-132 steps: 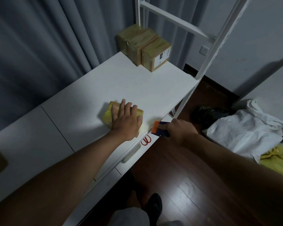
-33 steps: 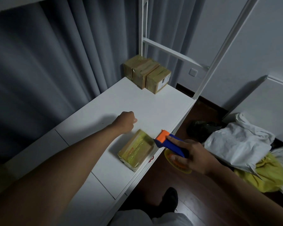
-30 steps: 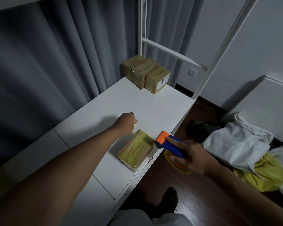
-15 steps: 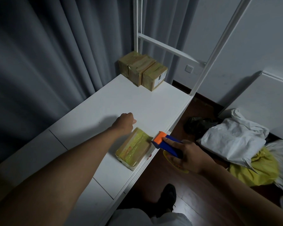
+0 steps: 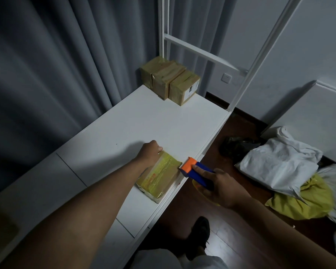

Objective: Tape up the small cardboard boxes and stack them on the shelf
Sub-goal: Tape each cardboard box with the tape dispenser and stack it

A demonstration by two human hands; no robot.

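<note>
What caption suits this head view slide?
Left hand steadies a taped box on the white shelf; right hand holds a tape dispenser at its edge.

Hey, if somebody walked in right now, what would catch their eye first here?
Probably the orange and blue tape dispenser gripped in the right hand, at the near edge of the white shelf. Beside it lies the yellow-taped small box, with the left hand at its far end. Three taped boxes stand at the far corner.

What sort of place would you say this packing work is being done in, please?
Probably a room in a home: grey curtains hang behind a white shelf unit, with wood flooring and filled bags on the floor.
</note>
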